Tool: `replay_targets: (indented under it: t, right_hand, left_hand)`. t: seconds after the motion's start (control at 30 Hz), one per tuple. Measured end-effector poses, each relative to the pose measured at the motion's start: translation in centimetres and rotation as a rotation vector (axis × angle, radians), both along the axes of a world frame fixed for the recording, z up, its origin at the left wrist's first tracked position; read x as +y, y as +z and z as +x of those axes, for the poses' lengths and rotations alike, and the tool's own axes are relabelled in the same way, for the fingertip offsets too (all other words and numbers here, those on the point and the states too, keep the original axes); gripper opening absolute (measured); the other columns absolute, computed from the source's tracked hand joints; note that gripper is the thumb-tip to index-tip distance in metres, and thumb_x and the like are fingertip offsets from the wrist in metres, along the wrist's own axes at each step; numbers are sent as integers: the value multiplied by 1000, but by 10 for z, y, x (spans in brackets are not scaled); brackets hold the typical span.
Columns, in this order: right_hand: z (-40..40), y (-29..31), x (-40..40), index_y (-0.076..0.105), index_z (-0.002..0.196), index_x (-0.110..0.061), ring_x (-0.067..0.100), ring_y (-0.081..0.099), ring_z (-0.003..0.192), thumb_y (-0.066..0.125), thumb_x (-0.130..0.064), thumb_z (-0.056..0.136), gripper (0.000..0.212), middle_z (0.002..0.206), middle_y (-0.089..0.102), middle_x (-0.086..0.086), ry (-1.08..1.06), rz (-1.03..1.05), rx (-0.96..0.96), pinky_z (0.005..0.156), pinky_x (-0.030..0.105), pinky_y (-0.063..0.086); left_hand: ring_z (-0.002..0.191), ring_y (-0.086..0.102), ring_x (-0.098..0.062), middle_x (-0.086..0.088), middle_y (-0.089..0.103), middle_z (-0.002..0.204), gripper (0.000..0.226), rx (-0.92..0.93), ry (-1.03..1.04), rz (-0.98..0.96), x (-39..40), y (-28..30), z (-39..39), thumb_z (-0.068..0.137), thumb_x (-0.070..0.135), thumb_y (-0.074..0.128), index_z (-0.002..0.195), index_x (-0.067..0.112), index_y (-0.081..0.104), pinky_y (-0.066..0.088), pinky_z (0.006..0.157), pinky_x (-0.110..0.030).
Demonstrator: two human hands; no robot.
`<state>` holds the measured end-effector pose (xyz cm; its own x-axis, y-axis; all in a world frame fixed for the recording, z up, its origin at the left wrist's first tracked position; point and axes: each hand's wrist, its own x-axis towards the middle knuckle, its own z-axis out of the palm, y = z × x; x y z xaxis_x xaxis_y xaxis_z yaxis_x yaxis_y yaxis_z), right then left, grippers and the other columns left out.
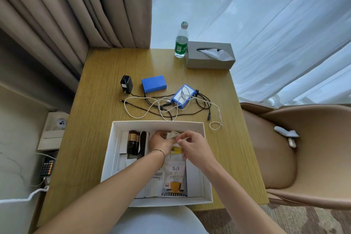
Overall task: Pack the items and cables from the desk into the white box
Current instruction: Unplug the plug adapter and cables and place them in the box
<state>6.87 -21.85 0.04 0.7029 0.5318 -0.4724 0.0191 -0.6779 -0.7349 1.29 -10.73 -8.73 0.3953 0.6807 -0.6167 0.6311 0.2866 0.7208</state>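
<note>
Sachet (175, 180) with yellow cup picture

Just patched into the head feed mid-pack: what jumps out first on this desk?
Both hands, left hand and right hand, meet over the open white box at the desk's near edge, working a small pale item between the fingers. Just beyond the box lies a tangle of white and black cables around two blue boxes and a black charger, all unpacked.

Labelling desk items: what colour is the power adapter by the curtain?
Black; the power adapter shows clearly in the head view.
</note>
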Motion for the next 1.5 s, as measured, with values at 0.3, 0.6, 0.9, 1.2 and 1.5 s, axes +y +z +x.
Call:
replay_targets:
  t: [0.3,0.6,0.9,1.2,1.5]
  right_hand:
    - [12,12,1,71,92,-13,11,61,58,59,-16,96,13,70,66,-1,13,49,-12,61,32,56]
    - [62,17,0,72,94,-15,11,63,59,59,-18,98,14,71,69,4,-53,118,-77,60,29,56]
    - [140,-34,-17,72,82,-21,14,65,70,59,-15,94,18,76,70,-2,-267,35,-145,58,25,46]
    - [174,-73,-30,71,87,-24,9,66,83,64,-12,90,14,86,69,-8,-282,-41,-31,62,25,46]
    - [164,-11,-22,62,93,-26,10,60,54,60,-7,93,19,67,71,2,-213,381,-138,54,31,50]
  left_hand:
    - [88,66,-28,-11,64,110,52,70,-201,-109,14,6,-20,83,27,76,127,17,49,58,79,-42]
    - [92,62,-2,8,65,109,25,43,-611,206,38,72,-43,94,33,62,118,31,59,49,66,-15]
    - [91,63,6,19,69,93,13,-230,-730,438,13,129,6,97,28,58,100,36,68,55,78,-17]
    - [91,63,4,16,69,94,14,-180,-772,502,-3,127,64,98,26,57,103,30,69,54,79,-17]
    - [88,63,3,15,69,99,19,-232,-696,613,0,136,89,96,17,58,108,28,69,51,77,-14]
